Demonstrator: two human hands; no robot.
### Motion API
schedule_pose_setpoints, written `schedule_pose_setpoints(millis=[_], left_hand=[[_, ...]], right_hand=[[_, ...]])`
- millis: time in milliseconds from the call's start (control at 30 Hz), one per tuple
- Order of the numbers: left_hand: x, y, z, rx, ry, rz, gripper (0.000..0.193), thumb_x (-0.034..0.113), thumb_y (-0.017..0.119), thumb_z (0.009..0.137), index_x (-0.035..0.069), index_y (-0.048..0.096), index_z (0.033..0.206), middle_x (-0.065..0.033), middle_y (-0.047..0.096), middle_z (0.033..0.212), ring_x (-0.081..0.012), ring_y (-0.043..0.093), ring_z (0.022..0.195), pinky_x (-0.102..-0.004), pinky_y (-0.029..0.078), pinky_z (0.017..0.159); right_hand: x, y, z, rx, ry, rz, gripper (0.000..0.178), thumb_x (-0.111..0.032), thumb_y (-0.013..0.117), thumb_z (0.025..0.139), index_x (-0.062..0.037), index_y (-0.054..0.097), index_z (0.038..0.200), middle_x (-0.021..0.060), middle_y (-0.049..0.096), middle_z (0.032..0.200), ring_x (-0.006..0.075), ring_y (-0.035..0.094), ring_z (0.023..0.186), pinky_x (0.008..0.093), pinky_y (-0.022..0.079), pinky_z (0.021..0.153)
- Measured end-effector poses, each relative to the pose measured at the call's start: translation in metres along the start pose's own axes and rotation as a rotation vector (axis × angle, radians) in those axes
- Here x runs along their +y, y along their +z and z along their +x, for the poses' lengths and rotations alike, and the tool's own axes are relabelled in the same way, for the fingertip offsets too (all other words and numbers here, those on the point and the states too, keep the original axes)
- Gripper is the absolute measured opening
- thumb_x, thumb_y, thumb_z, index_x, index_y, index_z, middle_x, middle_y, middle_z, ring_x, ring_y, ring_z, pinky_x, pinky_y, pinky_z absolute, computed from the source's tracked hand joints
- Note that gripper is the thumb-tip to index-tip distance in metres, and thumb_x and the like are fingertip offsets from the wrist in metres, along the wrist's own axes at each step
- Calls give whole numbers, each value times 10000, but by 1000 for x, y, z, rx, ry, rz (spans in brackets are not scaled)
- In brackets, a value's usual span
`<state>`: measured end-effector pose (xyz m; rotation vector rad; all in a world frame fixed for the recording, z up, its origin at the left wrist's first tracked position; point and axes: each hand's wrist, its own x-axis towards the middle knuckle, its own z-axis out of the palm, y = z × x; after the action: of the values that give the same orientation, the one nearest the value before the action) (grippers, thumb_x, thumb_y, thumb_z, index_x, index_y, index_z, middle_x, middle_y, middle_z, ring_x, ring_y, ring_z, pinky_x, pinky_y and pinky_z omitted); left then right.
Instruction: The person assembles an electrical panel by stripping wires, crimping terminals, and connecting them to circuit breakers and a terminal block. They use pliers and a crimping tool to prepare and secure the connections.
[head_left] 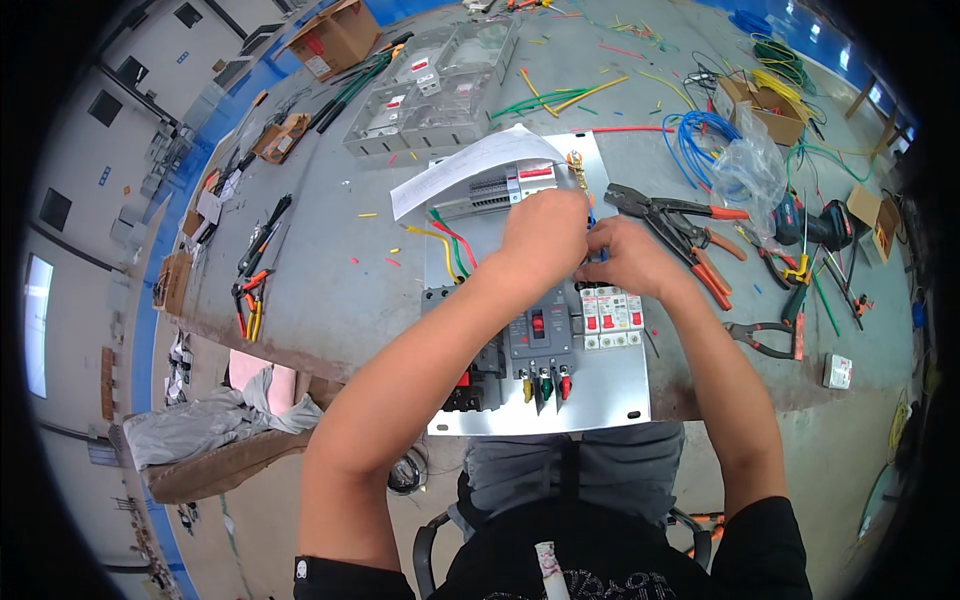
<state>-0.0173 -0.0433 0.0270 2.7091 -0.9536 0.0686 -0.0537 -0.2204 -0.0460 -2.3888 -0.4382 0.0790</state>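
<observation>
A metal mounting plate (610, 385) carrying electrical parts lies on the workbench before me. My left hand (548, 235) and my right hand (632, 258) meet over its right half, fingers closed. A short stretch of blue wire (591, 214) shows between them; my right fingers pinch it, while my left fingertips are hidden. Just below are small white circuit breakers (607, 322) with red switches. Left of these sits a grey moulded breaker (541, 335) with yellow, green and red wire ends beneath. A paper sheet (470, 168) covers part of the terminal row (490, 190) on the plate's far side.
Crimping pliers (690, 235) and cutting pliers (762, 340) lie to the right, near a coil of blue wire (697, 145) and a plastic bag (745, 170). Clear plastic boxes (430, 90) stand at the back. More pliers (252, 300) lie on the left.
</observation>
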Motion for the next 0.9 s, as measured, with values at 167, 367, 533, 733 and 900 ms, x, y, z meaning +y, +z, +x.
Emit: schedule_pose_setpoints(millis=[167,367,533,733,900], left_hand=[[-1,10,4,95,11,-6,166,151,727,877,0,658,883,-220,713,829,-438,709,842,-525,551,741],[2,16,-8,116,-28,-147,135,125,676,902,-8,665,920,-232,703,799,-454,691,798,-519,554,720],[-12,5,-16,-295,-153,-614,241,214,704,990,-24,704,957,-61,762,856,-106,711,816,-299,554,733],[-23,12,-14,-433,-119,-652,101,80,725,937,-9,759,969,-43,768,875,-93,691,824,-272,545,773],[-18,21,-6,-471,-72,-540,86,43,734,895,-16,754,954,-57,762,843,-104,693,784,-287,553,755]], right_hand=[[1,9,1,64,-21,-61,232,-263,836,767,-101,815,932,131,744,931,343,677,977,446,523,906],[-1,11,5,66,190,31,192,-226,822,756,-83,791,881,154,729,812,353,701,813,451,545,751],[4,16,14,82,231,-39,187,-232,813,744,-113,769,882,103,756,875,332,724,891,446,567,790],[1,10,23,28,295,-104,167,-196,800,738,-132,790,892,118,756,932,338,720,954,443,561,819],[3,7,30,-14,345,-110,156,-191,783,747,-142,798,895,134,755,930,349,717,968,446,549,850]])
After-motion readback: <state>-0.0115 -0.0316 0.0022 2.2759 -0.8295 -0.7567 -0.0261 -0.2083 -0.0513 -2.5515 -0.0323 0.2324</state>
